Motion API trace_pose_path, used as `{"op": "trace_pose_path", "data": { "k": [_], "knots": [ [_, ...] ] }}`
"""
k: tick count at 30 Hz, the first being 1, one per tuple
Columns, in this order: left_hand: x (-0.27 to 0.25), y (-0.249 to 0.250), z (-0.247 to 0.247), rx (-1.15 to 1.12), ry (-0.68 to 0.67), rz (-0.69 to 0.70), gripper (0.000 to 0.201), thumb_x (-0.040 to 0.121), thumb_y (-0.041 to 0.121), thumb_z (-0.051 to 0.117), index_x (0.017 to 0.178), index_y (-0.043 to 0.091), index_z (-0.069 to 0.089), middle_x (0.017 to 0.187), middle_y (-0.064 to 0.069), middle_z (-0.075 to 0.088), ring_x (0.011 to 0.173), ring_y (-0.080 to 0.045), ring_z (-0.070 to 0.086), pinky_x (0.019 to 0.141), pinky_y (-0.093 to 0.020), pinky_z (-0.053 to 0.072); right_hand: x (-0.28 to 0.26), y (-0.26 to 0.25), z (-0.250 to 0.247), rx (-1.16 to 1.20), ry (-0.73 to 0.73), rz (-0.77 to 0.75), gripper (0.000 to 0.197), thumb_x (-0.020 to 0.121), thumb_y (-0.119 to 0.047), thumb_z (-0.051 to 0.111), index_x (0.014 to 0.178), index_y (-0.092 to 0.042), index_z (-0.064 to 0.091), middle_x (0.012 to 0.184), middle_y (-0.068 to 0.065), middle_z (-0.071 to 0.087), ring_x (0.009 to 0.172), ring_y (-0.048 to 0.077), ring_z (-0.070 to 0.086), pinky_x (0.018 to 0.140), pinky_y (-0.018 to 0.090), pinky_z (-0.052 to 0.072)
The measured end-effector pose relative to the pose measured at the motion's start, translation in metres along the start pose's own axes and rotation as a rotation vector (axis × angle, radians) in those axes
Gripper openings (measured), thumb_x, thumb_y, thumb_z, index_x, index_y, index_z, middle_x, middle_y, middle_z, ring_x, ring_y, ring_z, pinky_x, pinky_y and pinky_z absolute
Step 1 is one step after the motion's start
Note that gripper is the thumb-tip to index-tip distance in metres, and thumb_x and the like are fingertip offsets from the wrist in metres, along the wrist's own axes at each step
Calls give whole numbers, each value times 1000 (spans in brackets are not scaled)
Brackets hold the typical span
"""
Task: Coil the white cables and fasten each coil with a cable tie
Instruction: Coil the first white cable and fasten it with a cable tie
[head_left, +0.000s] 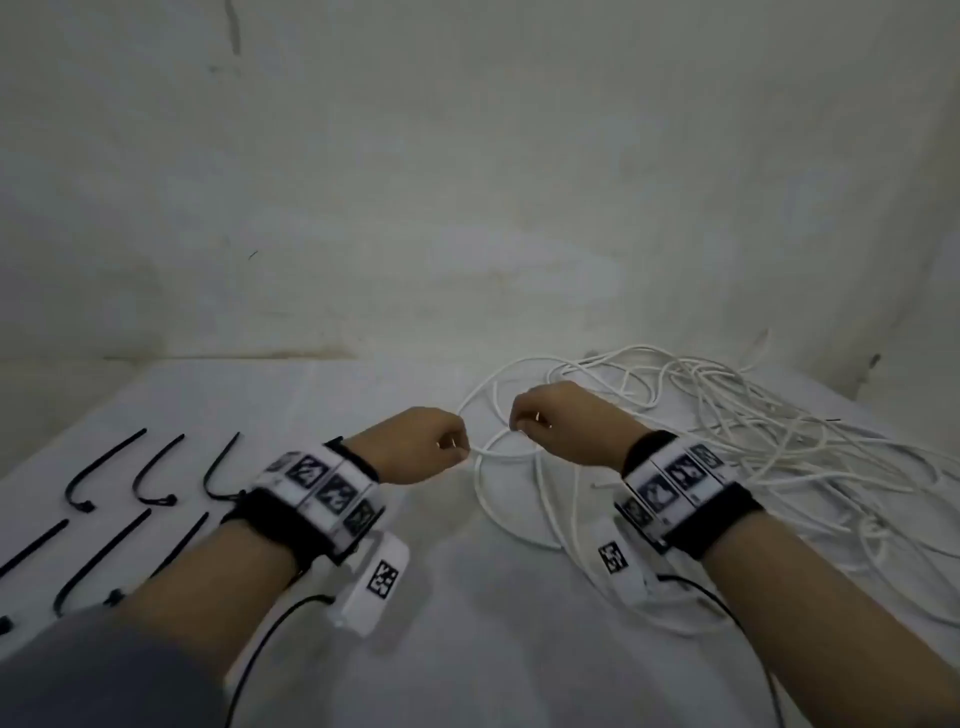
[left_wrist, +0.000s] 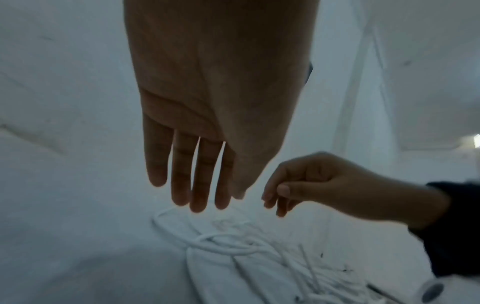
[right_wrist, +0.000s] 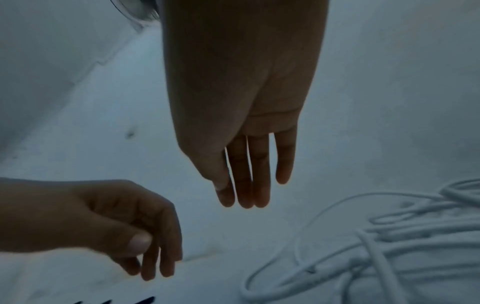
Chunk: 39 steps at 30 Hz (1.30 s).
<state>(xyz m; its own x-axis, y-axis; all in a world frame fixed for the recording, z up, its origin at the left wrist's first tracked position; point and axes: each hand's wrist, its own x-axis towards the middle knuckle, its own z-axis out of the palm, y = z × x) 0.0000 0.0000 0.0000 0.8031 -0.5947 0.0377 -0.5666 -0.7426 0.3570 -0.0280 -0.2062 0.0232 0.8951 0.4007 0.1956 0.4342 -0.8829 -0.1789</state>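
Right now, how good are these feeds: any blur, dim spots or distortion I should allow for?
Head view: dim, soft light, edges bowed by the wide lens; left hand and right hand show slight motion blur, white cables low in contrast on the white table. Left wrist view: palm backlit and dark, cables smeared. Right wrist view: the same, hand in shadow.

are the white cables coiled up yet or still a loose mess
Still loose. The white cables sprawl in a tangled heap on the table, no tie on them; the black cable ties lie apart at the left.
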Motion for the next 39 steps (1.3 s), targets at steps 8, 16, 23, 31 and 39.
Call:
{"op": "trace_pose_path", "data": {
  "k": [8,16,23,31,39],
  "knots": [
    [70,-15,27,146,-186,-58,34,94,17,48,127,15,54,133,-6,51,123,-22,47,99,-30,37,70,51,42,-86,-256,190,26,92,-9,48,112,-10,64,120,9,60,111,24,54,93,30,42],
    [89,-22,29,110,-213,61,25,85,5,54,106,12,64,114,-5,62,105,-21,57,78,-21,38,97,71,70,-254,-294,157,17,89,-18,57,104,-19,63,115,3,59,112,22,50,87,34,39],
    [91,-24,24,74,-175,128,12,82,5,65,93,8,65,97,-6,67,86,-17,59,71,-18,38,97,81,49,-219,-148,81,12,93,-15,54,101,-6,55,107,14,53,95,31,55,79,38,42],
    [80,-24,28,-22,-141,101,18,78,10,72,72,20,58,72,11,57,66,0,53,57,-6,38,70,78,-38,-149,117,63,8,96,-17,51,93,-10,49,98,9,52,80,24,48,71,34,38],
    [78,-22,36,-12,-130,84,18,78,7,68,91,19,63,80,6,59,73,-8,54,59,-5,39,23,73,-83,-75,309,34,10,91,-16,60,88,-11,51,79,-3,51,72,19,47,67,33,40]
  ]
}}
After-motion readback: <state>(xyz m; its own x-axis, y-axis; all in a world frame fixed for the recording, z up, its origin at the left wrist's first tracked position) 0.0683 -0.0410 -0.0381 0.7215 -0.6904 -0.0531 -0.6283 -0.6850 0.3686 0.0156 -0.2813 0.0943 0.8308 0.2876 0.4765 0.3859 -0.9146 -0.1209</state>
